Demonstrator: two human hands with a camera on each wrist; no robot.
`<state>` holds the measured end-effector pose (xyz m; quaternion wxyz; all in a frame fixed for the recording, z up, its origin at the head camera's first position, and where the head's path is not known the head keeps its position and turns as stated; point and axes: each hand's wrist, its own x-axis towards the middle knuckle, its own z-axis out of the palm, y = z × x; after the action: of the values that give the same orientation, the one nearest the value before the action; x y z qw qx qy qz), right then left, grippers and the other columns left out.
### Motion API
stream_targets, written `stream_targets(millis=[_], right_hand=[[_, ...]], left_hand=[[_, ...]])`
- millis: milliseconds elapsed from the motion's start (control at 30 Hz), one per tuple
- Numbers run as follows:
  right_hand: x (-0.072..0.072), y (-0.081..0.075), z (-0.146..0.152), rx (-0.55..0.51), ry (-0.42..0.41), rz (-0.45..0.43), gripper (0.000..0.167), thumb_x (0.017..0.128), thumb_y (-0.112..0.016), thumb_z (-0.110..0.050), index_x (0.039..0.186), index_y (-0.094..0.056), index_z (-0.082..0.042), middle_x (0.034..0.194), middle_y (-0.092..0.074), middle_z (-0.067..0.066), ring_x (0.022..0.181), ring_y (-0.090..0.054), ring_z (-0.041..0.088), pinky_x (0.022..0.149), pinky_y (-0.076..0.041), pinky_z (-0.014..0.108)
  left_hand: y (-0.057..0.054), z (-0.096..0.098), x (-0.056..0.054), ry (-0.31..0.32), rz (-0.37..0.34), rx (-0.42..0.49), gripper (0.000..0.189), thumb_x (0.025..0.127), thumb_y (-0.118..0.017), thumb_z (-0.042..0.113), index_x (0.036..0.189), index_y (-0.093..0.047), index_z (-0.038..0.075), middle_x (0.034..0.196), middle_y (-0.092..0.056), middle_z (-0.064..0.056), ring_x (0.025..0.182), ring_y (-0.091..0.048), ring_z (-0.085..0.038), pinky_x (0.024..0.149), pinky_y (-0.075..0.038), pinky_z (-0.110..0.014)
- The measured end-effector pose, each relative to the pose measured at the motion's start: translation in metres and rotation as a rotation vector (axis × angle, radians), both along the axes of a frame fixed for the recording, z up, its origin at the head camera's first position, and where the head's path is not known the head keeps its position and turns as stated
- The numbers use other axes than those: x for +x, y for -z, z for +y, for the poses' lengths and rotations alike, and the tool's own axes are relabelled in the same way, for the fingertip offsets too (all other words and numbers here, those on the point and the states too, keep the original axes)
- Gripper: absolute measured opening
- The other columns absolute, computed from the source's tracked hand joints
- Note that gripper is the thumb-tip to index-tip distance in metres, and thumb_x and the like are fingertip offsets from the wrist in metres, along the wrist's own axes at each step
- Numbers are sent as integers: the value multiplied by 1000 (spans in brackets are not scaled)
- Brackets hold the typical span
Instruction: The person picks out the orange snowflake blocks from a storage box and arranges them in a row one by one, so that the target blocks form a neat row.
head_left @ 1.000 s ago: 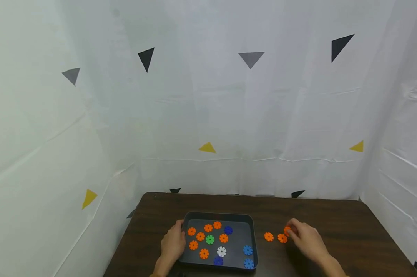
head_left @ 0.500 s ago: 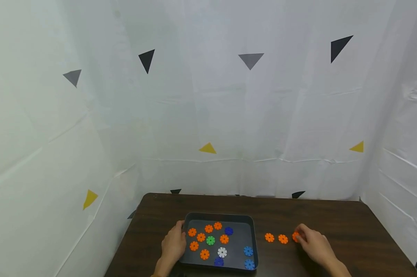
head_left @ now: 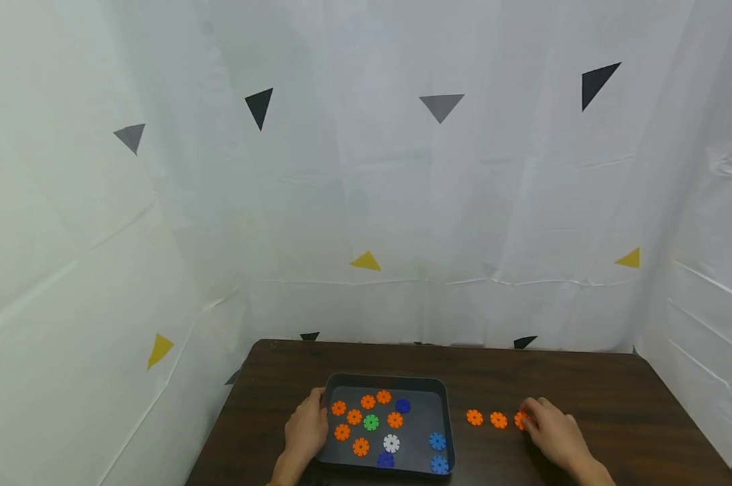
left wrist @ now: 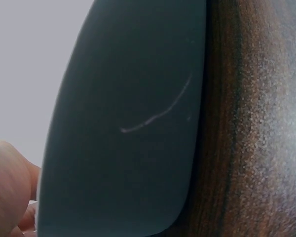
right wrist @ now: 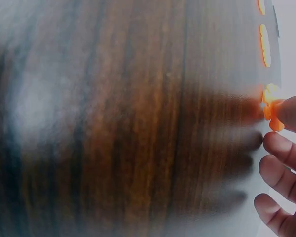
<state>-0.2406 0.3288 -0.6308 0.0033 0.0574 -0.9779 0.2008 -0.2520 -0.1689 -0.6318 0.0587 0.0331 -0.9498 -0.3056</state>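
Note:
A dark grey tray (head_left: 423, 466) lies on the table with small notched plastic discs in it: several orange, one green disc (head_left: 371, 422), one white disc (head_left: 391, 443) and several blue. My left hand (head_left: 307, 426) grips its left rim; the left wrist view shows the tray's scratched outer wall (left wrist: 123, 98) with fingers (left wrist: 12, 190) at its edge. To the right of the tray, my right hand (head_left: 554, 432) pinches an orange disc (head_left: 520, 420) at the table surface, thumb over it in the right wrist view. Two more orange discs, one near the tray (head_left: 474, 417) and one in the middle (head_left: 498, 420), line up with it.
The dark wood-grain table (head_left: 602, 385) reaches back to a white sheet (head_left: 463, 202) printed with triangles, which also hangs at both sides. Table surface extends to the right of my right hand and behind the tray.
My right hand has moved right and slightly nearer with the orange disc, from above the middle one to the right end of the row. My left hand stays at the tray.

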Motion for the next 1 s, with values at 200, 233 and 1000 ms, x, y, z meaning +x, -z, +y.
stream_targets(millis=[200,233,1000], right_hand=[[3,-6,0,10,10,21,11,96,-75,-14,107,-72,-15,95,-62,0,74,-56,11,65,-41,40],[3,-7,0,10,15,35,11,96,-75,-14,107,-72,-15,96,-62,1,74,-57,12,65,-41,40],[-2,-28,-75,-110,-81,346,6,95,-81,-20,98,-77,-21,78,-61,-23,76,-51,0,77,-40,36]], left_hand=[[1,0,0,8,-21,1,40,100,-71,10,139,-63,8,121,-74,-16,90,-74,-32,68,-57,-53],[0,0,0,10,-22,0,40,99,-71,9,139,-63,8,120,-74,-16,89,-74,-32,68,-57,-53],[4,-3,-4,-2,-37,53,40,101,-70,10,140,-63,10,115,-75,-11,87,-72,-24,67,-54,-48]])
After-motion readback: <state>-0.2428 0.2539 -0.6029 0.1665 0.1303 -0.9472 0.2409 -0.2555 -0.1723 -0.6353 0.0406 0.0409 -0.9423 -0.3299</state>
